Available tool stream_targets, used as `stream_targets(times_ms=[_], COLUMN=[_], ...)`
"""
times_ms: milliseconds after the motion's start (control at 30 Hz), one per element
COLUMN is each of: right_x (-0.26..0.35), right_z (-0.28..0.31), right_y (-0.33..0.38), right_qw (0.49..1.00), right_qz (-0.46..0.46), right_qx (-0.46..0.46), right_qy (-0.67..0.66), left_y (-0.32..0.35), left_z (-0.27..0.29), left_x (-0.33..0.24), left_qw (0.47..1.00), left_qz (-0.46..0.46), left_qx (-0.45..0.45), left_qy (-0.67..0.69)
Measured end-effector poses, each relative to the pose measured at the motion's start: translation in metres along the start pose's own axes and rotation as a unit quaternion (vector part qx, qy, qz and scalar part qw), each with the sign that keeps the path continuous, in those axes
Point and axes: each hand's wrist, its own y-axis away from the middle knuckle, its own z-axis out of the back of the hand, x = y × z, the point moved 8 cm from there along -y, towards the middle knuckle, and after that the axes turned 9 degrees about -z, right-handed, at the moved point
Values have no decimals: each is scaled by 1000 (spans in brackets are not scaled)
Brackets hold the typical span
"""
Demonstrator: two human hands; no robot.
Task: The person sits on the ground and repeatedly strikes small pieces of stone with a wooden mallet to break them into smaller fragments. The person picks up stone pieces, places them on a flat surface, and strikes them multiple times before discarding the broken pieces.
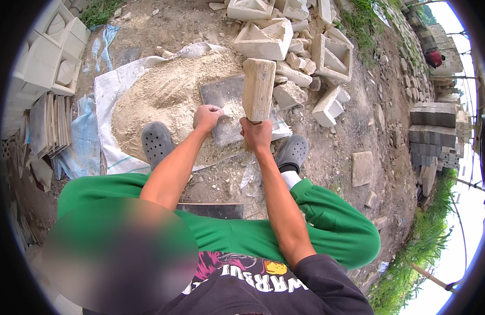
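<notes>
My right hand (256,134) is wrapped round the handle of a wooden mallet (259,89), whose thick, worn block head points away from me. To its left, my left hand (207,117) is closed in a pinch at a small pale stone chip (227,110). Both hands are over a dark flat slab (221,93) dusted with pale crumbs. Beyond and left of the slab, a heap of crushed pale stone (163,94) lies on a white woven sack (104,94). The mallet's head covers part of the slab's right side.
Broken pale block pieces (263,39) are piled at the far right of the slab. Grey clogs (157,143) flank the work spot. Thin boards (50,123) and white moulded blocks (48,63) stand at left. Grey blocks (433,128) are stacked far right.
</notes>
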Motion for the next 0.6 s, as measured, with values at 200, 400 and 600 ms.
stream_targets(times_ms=[200,400,600], right_x=[-86,-20,-27], right_z=[-26,-2,-9], right_y=[4,5,1], right_qw=[991,996,990], right_qz=[-122,-69,102], right_qx=[36,53,-82], right_qy=[46,5,43], left_y=[2,0,1], left_z=[-1,2,0], left_x=[-7,-1,-10], left_qw=[1000,1000,1000], left_qz=[16,5,2], left_qx=[4,2,3], left_qy=[-2,16,10])
